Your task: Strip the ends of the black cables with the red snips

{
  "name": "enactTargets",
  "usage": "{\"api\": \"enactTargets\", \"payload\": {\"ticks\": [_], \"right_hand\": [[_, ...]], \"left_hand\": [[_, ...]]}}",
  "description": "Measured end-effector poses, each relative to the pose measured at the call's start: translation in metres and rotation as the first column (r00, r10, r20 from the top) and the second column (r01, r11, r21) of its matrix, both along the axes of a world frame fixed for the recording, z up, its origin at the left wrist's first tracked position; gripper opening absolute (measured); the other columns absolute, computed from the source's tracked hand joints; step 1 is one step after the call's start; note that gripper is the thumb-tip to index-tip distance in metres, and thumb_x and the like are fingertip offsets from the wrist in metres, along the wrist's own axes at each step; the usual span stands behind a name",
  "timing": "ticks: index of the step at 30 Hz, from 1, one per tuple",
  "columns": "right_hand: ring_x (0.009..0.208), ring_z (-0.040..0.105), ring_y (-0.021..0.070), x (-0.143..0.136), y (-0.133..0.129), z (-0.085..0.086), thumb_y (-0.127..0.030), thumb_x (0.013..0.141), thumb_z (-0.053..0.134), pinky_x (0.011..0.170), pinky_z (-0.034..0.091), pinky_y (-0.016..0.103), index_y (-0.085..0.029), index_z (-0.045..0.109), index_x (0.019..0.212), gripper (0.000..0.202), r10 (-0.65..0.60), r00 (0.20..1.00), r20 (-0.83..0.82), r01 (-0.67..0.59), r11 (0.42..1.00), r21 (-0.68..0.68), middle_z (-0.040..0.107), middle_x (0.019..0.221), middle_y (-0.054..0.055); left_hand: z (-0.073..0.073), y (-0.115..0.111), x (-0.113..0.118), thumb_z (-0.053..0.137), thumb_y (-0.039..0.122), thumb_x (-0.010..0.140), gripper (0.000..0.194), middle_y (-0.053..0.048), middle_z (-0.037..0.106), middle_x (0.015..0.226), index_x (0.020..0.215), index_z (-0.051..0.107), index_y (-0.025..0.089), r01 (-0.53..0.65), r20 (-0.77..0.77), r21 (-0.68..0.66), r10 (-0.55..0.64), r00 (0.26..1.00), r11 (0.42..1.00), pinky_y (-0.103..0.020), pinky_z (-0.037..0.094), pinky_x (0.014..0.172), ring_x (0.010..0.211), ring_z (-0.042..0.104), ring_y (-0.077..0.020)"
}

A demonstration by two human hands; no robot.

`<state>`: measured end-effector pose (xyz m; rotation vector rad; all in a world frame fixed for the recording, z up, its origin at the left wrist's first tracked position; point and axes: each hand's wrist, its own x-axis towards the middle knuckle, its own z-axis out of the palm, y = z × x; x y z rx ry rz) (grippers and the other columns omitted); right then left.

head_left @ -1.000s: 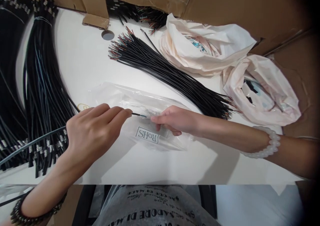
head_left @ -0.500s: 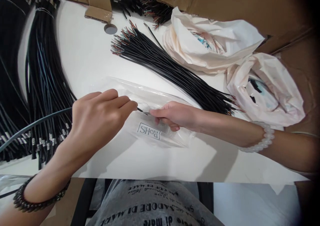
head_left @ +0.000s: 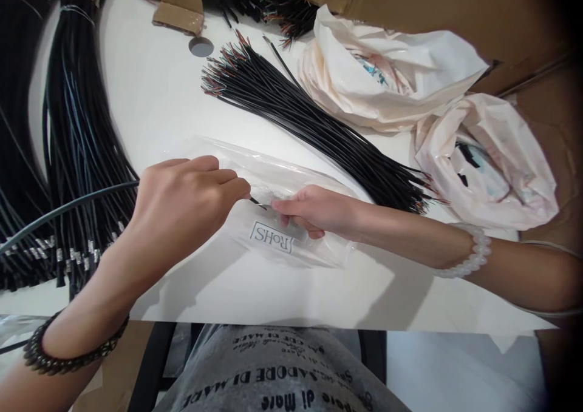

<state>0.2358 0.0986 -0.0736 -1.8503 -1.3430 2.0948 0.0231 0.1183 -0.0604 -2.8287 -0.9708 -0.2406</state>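
Observation:
A dark cable (head_left: 91,195) runs in from the left edge and through my left hand (head_left: 186,199), whose fingers are closed around it. Its short end pokes out past my fingertips, pointing right. My right hand (head_left: 310,212) is closed in a pinch beside that end, thumb on top; whatever lies between its fingers is too small and hidden to make out. Under both hands lies a clear plastic bag (head_left: 228,242) printed "RoHS". Behind my right hand rests a bundle of black cables (head_left: 310,121) with stripped, coloured wire ends.
Bundles of black cables with metal-tipped ends (head_left: 84,114) lie at the left. At the back right stand two white plastic bags (head_left: 437,66) with small parts inside. Cardboard (head_left: 410,5) borders the back, and the white table's (head_left: 291,303) front edge is near my lap.
A small gap now shows between the cable's end and my right thumb, where they met before. The view has shifted slightly; both hands keep nearly the same place.

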Motion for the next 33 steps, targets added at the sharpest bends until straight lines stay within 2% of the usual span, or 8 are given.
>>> {"api": "enactTargets", "payload": {"ticks": [7,13,20,23,28,33], "right_hand": [[0.041,0.028,0.0062,-0.0027,-0.0032,0.0028,-0.043,0.093,0.054,0.043,0.023,0.023,-0.015,0.059,0.065,0.039,0.009,0.998,0.065,-0.010,1.000,0.023,0.029,0.046,-0.008],[0.041,0.029,0.0062,-0.0034,-0.0080,0.0041,-0.042,0.094,0.052,0.043,0.024,0.023,-0.016,0.056,0.063,0.041,0.054,0.994,0.090,-0.062,0.995,0.082,0.031,0.046,-0.007],[0.043,0.031,0.0067,-0.0026,-0.0091,0.0022,-0.041,0.091,0.054,0.045,0.026,0.024,-0.016,0.055,0.061,0.039,0.059,0.995,0.085,-0.070,0.987,0.143,0.036,0.048,-0.006],[0.042,0.033,0.0062,-0.0007,-0.0088,0.0012,-0.043,0.090,0.057,0.045,0.026,0.023,-0.016,0.057,0.062,0.039,0.035,0.996,0.085,-0.045,0.991,0.124,0.036,0.048,-0.007],[0.038,0.026,0.0053,-0.0016,-0.0088,0.0044,-0.041,0.094,0.052,0.043,0.025,0.023,-0.016,0.053,0.060,0.042,-0.074,0.996,0.046,0.074,0.997,-0.007,0.030,0.043,-0.009],[0.036,0.026,0.0066,-0.0021,-0.0092,0.0066,-0.038,0.097,0.050,0.043,0.028,0.024,-0.016,0.052,0.059,0.043,-0.082,0.996,0.043,0.083,0.996,-0.027,0.028,0.037,-0.008]], "left_hand": [[-0.0028,0.0024,-0.0003,0.052,0.010,0.083,0.024,0.005,0.065,0.058,0.075,0.071,0.023,0.005,0.044,0.020,-0.006,0.999,1.000,-0.025,0.021,0.042,0.055,0.053,-0.0133],[-0.0028,0.0045,-0.0001,0.053,0.017,0.088,0.023,0.006,0.064,0.057,0.075,0.071,0.023,0.033,0.062,0.012,-0.033,0.997,0.999,-0.024,0.020,0.041,0.056,0.056,-0.0137],[-0.0023,0.0043,0.0023,0.050,0.021,0.091,0.028,0.003,0.063,0.055,0.070,0.070,0.022,-0.003,0.052,0.029,0.002,0.999,1.000,-0.024,0.020,0.041,0.056,0.057,-0.0141],[-0.0051,0.0046,0.0037,0.050,0.024,0.090,0.029,0.002,0.062,0.054,0.068,0.069,0.022,-0.038,0.055,0.054,0.035,0.998,0.998,-0.025,0.019,0.042,0.055,0.056,-0.0148],[-0.0084,0.0054,0.0048,0.051,0.029,0.091,0.028,-0.001,0.059,0.053,0.069,0.068,0.023,-0.085,0.054,0.058,0.082,0.995,0.995,-0.026,0.017,0.042,0.054,0.056,-0.0166],[-0.0085,0.0057,0.0045,0.052,0.031,0.091,0.027,-0.001,0.058,0.053,0.072,0.069,0.023,-0.094,0.050,0.051,0.091,0.995,0.994,-0.027,0.017,0.042,0.053,0.055,-0.0173]]}}
